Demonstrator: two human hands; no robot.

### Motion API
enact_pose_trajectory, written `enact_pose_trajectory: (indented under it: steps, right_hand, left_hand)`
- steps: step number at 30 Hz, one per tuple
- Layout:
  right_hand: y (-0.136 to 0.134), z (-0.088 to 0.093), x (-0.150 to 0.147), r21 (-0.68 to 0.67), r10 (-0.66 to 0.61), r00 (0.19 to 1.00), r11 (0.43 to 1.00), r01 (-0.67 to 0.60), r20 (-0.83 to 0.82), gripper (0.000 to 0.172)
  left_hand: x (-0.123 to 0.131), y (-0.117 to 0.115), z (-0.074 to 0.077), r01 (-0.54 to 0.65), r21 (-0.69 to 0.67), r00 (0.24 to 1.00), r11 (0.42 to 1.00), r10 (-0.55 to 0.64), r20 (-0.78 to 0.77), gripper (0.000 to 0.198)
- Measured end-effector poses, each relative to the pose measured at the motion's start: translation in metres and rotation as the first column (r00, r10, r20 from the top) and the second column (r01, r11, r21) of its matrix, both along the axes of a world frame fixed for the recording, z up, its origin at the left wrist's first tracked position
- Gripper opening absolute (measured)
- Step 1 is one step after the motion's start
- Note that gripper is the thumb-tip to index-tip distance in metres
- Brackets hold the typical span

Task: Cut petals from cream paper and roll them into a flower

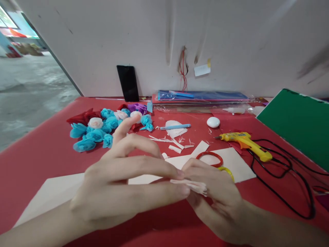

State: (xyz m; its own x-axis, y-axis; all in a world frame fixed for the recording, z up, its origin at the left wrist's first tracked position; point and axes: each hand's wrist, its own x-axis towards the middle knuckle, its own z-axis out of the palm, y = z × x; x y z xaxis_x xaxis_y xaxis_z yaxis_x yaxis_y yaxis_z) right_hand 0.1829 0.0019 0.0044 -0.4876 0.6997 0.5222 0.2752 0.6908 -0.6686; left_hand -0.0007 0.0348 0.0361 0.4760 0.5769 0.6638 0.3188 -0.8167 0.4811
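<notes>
Near left, a white sheet point(48, 197) lies on the red table point(38, 151); beyond it, far left, a cluster of paper flowers point(111, 122), blue, red, purple and pale. Left hand point(108, 185): thumb and index tips brought together, clamped on the left end of a gathered white paper piece point(198, 187); other fingers lifted clear. Piece is near, right of centre, raised above the table, its creased end lying across the front of the right-hand fingers. Beyond, mid-table: white paper scraps point(175, 149) and a light-blue pen point(175, 127). Right hand point(218, 202): fingers curled behind and beneath the piece; cannot tell whether they close on it. Step in hand, by judgement: pinching and gathering the paper. Next move would call for a light, steady pinch at the gathered end, since thin paper could crush or spring open. Behind the right hand, scissors point(221, 158), handles showing; farther right, a yellow glue gun point(248, 144), lying apart from both hands; far right, a green board point(298, 127).
</notes>
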Motion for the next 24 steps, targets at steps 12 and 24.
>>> enact_pose_trajectory:
  steps: [12,24]
  right_hand:
    - [0.002,0.014,0.006,-0.153,-0.095,0.995,0.984,0.096,0.011,0.026]
    - [0.010,0.005,0.009,-0.773,0.008,0.984,0.617,-0.146,-0.179,0.020]
  left_hand:
    - [0.007,0.010,-0.008,0.289,-0.606,0.957,0.742,-0.241,0.162,0.016]
    - [0.013,0.008,-0.003,0.083,-0.824,0.985,0.561,-0.174,-0.019,0.019]
